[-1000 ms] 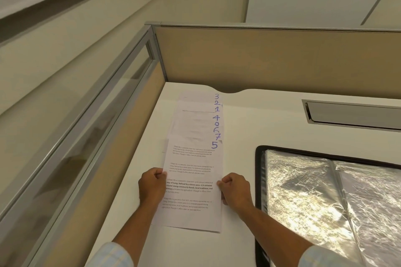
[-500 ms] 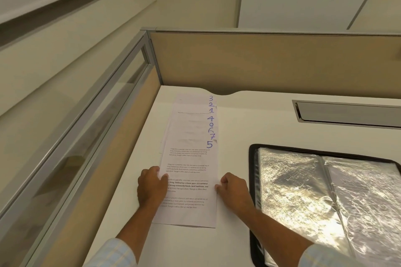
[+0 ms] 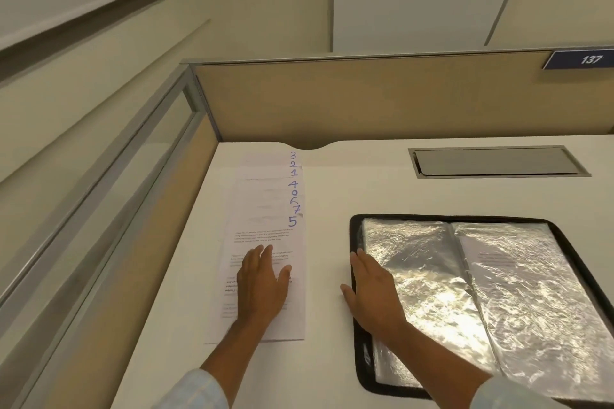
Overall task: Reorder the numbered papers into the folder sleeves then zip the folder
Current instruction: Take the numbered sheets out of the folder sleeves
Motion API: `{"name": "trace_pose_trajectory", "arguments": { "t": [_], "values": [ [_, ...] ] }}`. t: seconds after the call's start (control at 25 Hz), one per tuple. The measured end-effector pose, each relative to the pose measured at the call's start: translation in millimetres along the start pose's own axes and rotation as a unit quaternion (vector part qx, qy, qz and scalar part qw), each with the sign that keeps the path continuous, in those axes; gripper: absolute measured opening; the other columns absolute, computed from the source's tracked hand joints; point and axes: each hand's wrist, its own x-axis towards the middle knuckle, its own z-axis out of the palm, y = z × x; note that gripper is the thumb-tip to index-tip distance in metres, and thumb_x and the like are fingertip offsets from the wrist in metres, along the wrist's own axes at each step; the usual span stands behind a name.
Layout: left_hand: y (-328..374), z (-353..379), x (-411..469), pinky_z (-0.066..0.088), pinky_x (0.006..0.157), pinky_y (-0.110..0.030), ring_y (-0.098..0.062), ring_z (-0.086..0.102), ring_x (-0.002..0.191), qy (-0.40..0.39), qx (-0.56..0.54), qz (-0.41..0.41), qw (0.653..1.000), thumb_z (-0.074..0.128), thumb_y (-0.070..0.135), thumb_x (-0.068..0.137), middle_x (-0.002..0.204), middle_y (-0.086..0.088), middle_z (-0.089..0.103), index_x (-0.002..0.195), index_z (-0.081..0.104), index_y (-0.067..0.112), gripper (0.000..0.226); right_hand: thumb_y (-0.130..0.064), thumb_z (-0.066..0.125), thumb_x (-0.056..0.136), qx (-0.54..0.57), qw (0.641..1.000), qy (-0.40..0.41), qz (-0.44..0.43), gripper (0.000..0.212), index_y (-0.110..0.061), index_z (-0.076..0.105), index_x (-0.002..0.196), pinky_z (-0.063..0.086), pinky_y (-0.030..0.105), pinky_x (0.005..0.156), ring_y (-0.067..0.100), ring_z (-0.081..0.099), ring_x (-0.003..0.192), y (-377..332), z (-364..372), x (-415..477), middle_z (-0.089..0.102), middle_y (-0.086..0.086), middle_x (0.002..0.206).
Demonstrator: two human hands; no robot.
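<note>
The papers (image 3: 265, 202) lie on the left part of the table (image 3: 335, 196), in a stepped row that runs from near to far. Each sheet is pushed a little farther than the one above it, so its far right corner shows a blue handwritten number. From far to near I read 3, 2, 1, 4, a figure like 0, then 6, 7 and 5. I judge that they are spread like this so the order can be read at one look, and the order is plainly wrong.

The left hand (image 3: 262, 285) rests flat on the nearest sheet, the one marked 5. Its fingers (image 3: 262, 254) are straight and close together, the thumb stands out to the right, and it grips nothing. It probably presses down so that the row does not slide.

The folder (image 3: 358, 359) lies open to the right of the papers, with a strip of bare table between them. The right hand (image 3: 372, 289) lies flat on its left edge, partly on the black rim and partly on the plastic. Its fingers are also straight, not curled round anything. This looks like steadying the folder.

The sleeves (image 3: 418, 262) are shiny and wrinkled. Faint printed lines show in the right one, so one sheet may be inside already, but I cannot be sure. The zip is not clear to see. The sorting seems hardly begun. The low numbers lie under other sheets, so they must be drawn out with care.
</note>
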Motion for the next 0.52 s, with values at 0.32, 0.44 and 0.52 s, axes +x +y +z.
{"name": "trace_pose_trajectory", "arguments": {
  "t": [0.32,0.44,0.52],
  "values": [
    [101,52,-34,0.012,0.13,-0.042,-0.022,0.007,0.162,-0.074,0.013,0.109,0.991,0.044,0.058,0.105,0.174,-0.003,0.015,0.165,0.023,0.021,0.073,-0.054,0.041,0.104,-0.046,0.997,0.006,0.055,0.078,-0.019,0.008,0.166,0.01,0.041,0.129,0.023,0.007,0.161,90,-32,-45,0.007,0.004,0.175],
    [139,74,-49,0.012,0.131,-0.042,-0.023,0.007,0.162,-0.09,0.025,0.143,0.985,0.044,0.06,0.104,0.174,-0.003,0.014,0.165,0.023,0.021,0.075,-0.054,0.046,0.102,-0.048,0.993,0.024,0.104,0.081,-0.016,0.014,0.166,0.016,0.044,0.128,0.024,0.014,0.16,133,-51,-67,0.012,0.007,0.174],
    [161,90,-59,0.013,0.131,-0.042,-0.023,0.007,0.162,-0.099,0.02,0.161,0.982,0.047,0.058,0.104,0.174,-0.003,0.014,0.165,0.024,0.022,0.074,-0.054,0.046,0.102,-0.057,0.986,0.049,0.151,0.081,-0.012,0.018,0.165,0.024,0.048,0.126,0.027,0.02,0.158,162,-62,-83,0.017,0.01,0.173]
  ]
}}
